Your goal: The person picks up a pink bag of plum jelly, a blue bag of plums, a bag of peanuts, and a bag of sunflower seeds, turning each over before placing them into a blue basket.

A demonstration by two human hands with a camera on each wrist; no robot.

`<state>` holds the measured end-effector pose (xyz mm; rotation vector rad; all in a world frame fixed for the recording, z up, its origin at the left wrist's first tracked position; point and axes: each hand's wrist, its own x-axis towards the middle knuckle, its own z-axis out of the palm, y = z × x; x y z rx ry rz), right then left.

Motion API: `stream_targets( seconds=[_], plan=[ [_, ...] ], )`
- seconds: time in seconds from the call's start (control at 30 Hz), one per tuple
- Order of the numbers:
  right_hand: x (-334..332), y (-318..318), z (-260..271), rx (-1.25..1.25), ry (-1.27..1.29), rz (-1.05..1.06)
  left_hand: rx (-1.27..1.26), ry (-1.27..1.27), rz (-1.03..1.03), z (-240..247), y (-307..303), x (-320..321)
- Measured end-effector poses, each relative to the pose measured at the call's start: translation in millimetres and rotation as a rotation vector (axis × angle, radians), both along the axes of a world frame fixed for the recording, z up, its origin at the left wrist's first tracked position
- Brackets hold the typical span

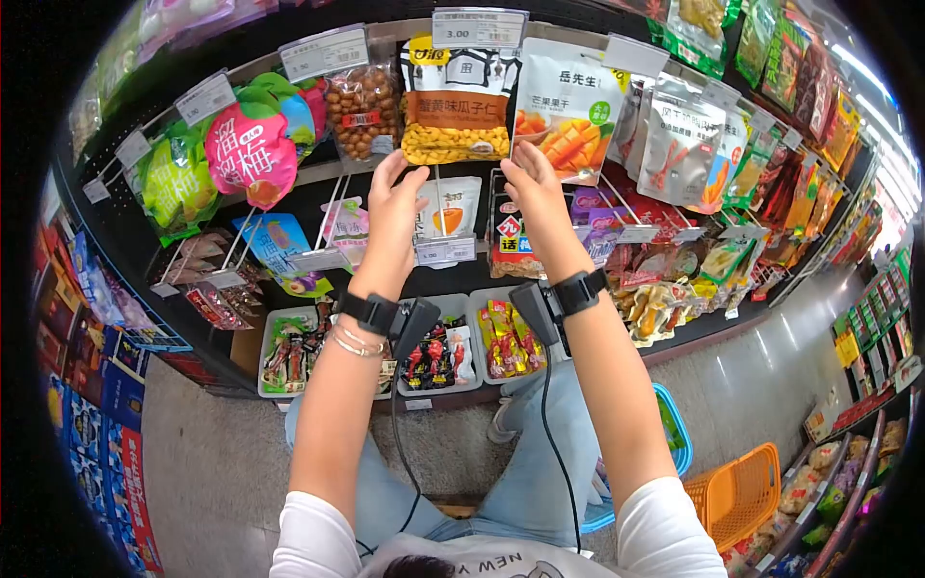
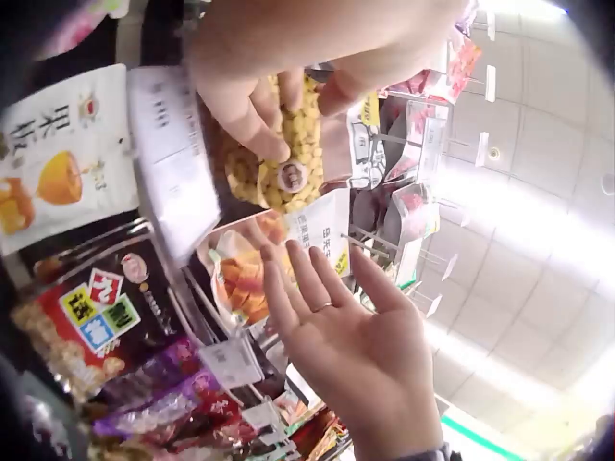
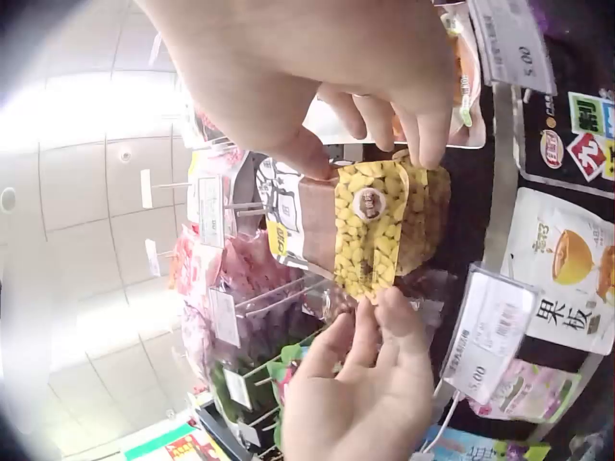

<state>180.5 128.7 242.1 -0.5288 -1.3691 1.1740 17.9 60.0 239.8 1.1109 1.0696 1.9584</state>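
A bag of yellow sunflower seed kernels (image 1: 456,111) hangs upright on the rack, straight ahead in the head view. My left hand (image 1: 390,217) is raised at its lower left corner, fingers loosely bent and fingertips right at the bag's edge. My right hand (image 1: 541,197) is by the lower right corner with its fingers spread. In the left wrist view the palm of that right hand (image 2: 360,351) faces the camera and holds nothing. The right wrist view shows the kernel bag (image 3: 370,226) between the two hands, more packs behind it.
Left of the kernels hangs a bag of round brown nuts (image 1: 363,111); right, a white dried mango pouch (image 1: 567,111). A price tag (image 1: 446,251) juts out below. Grey bins (image 1: 438,390) of small packets line the bottom. An orange basket (image 1: 737,496) stands at right on the floor.
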Motion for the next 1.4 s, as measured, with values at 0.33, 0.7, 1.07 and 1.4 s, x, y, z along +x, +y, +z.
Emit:
stream_targets(
  seconds=[0.33, 0.7, 1.07, 1.4],
  plan=[
    [-9, -18, 16, 0.000, -0.017, -0.051, 0.077, 0.026, -0.050, 21, 13, -10],
    [16, -96, 7, -0.117, 0.111, 0.163, 0.028, -0.020, -0.305, 5, -67, 1],
    [9, -160, -146, -0.401, -0.142, 0.187, -0.460, -0.044, -0.541, -145, -127, 0],
    [11, -182, -263, -0.736, -0.118, 0.163, -0.641, -0.116, -0.504, -273, -143, 9]
  ],
)
